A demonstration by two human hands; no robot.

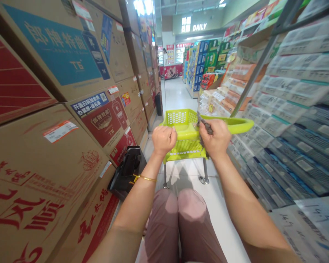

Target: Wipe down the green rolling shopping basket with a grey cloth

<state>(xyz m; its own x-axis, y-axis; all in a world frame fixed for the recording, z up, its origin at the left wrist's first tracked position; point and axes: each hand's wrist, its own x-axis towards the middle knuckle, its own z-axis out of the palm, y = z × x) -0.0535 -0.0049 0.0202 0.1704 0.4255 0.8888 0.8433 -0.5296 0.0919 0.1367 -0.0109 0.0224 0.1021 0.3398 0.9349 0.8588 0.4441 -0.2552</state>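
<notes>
A lime-green shopping cart [185, 136] with a perforated basket stands right in front of my knees on metal legs. My left hand [164, 139] is closed round the left end of its near rim, thumb side up. At the right end of the rim, my right hand [216, 138] is closed on a crumpled grey cloth [205, 126], which hangs partly over the cart's edge. A long green handle loop [241, 125] reaches out to the right behind that hand. The parts of the basket behind my hands are hidden.
Stacked cardboard cartons [71, 146] wall the left side, with a black box [130, 164] at their foot. Packs of paper goods [296, 109] pile up along the right beside a metal post [252, 78]. Ahead, the white-floored aisle [177, 93] leads to product stacks [200, 62].
</notes>
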